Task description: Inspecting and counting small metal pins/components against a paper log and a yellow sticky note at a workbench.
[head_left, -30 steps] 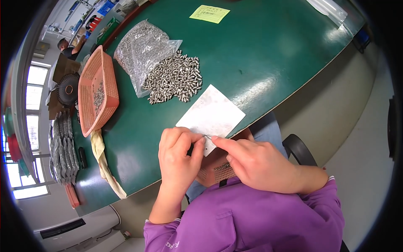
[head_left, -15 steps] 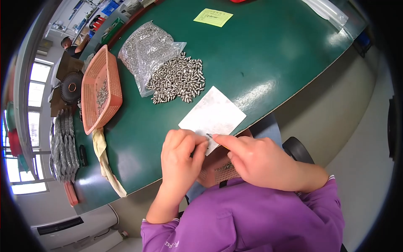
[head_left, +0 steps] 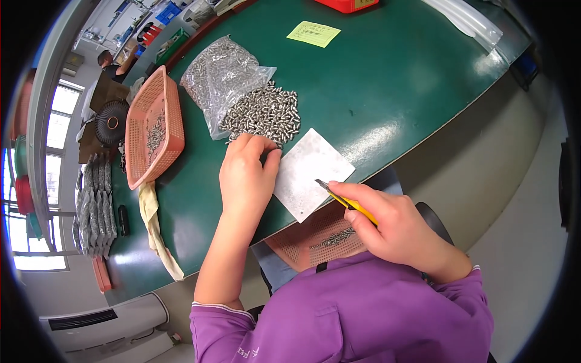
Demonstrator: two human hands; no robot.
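My right hand [head_left: 387,224] grips a yellow and black utility knife [head_left: 357,210], its blade tip over a white square sheet [head_left: 311,172] at the table's near edge. My left hand [head_left: 245,175] is at the near edge of a pile of small silver metal pins [head_left: 266,115]. Its fingers are curled down, and whatever is between their tips is hidden. Behind the pile lies a clear plastic bag [head_left: 218,75] full of similar parts. Below the table edge, at my lap, a pink perforated basket [head_left: 290,248] holds more small metal parts.
The green table [head_left: 387,72] carries a pink basket [head_left: 172,130] with some metal parts, a pale cloth strip [head_left: 158,233], a black marker [head_left: 123,220], packed grey bags [head_left: 95,212], a yellow note [head_left: 313,34] and a red tray [head_left: 348,5]. Another person [head_left: 112,66] is far left.
My left hand has moved from the white sheet up and left to the pile. My right hand has drawn back to the right with the utility knife, now plainly visible.
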